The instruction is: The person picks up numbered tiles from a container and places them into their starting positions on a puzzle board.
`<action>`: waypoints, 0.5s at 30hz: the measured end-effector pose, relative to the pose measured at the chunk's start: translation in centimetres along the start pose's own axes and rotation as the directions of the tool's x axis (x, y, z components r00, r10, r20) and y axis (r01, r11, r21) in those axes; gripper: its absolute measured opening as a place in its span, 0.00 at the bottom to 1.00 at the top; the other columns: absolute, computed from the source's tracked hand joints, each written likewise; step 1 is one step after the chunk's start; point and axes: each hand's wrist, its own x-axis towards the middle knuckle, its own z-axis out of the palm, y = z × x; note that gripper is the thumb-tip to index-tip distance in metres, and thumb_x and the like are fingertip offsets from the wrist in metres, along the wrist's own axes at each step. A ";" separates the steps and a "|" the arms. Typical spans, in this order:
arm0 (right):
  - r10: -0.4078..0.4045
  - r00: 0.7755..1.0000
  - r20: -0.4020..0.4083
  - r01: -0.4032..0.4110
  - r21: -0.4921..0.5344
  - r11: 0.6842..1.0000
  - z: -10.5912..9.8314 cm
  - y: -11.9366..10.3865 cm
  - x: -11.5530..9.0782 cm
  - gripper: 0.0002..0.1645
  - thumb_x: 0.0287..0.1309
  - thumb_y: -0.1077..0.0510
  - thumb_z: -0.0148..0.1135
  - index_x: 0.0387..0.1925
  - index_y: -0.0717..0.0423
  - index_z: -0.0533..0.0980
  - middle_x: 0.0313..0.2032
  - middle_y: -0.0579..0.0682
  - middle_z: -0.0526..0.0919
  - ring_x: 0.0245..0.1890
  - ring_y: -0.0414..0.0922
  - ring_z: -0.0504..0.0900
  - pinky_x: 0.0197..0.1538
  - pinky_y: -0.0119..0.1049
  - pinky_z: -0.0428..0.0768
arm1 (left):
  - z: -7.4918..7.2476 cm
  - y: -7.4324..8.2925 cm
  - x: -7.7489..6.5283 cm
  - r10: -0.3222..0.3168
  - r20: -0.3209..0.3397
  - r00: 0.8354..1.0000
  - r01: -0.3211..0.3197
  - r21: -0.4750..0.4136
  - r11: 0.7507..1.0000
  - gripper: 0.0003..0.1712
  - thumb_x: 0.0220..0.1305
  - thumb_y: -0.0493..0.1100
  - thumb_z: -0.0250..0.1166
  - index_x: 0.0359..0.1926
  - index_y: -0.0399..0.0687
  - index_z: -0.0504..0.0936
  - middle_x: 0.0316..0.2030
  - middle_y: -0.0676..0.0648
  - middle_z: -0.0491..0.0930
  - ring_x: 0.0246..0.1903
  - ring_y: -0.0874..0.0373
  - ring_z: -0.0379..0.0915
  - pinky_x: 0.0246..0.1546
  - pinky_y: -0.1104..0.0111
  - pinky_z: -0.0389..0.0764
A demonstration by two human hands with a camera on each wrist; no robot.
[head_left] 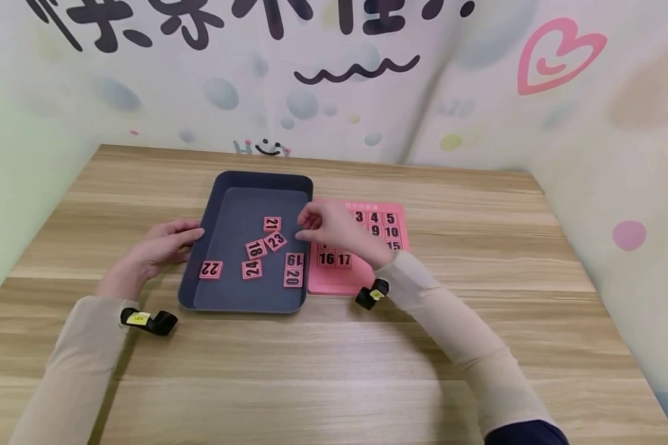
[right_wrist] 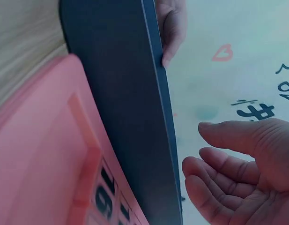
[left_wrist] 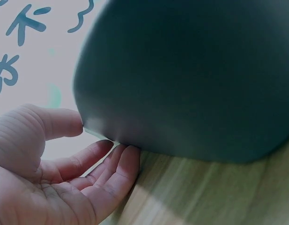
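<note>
Right hand (head_left: 334, 225), mid-frame: thumb and fingertips apart. Left hand (head_left: 164, 250), loose-fingered, touches tray (head_left: 239, 213); a shove could slide tile 22 (head_left: 211, 269).

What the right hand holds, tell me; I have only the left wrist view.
Observer: Nothing: in the right wrist view, the right hand is empty, thumb and fingertips apart.
Operator: Now report what lies in the dark tray by the left hand.
Observer: Seven pink number tiles, 18 through 24.
Operator: Say what lies to the tray's right.
Observer: A pink board, its lowest filled row showing 16 and 17.
</note>
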 end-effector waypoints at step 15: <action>-0.123 0.976 0.181 0.132 -0.036 0.991 4.0 -1.5 3.7 0.17 0.53 0.63 0.68 0.46 0.60 0.79 0.44 0.52 0.82 0.43 0.42 0.79 0.45 0.27 0.74 | 0.0 0.0 0.1 -0.008 -0.003 1.000 0.008 0.001 1.000 0.36 0.70 0.48 0.52 0.68 0.30 0.52 0.41 0.58 0.70 0.37 0.71 0.71 0.40 0.76 0.76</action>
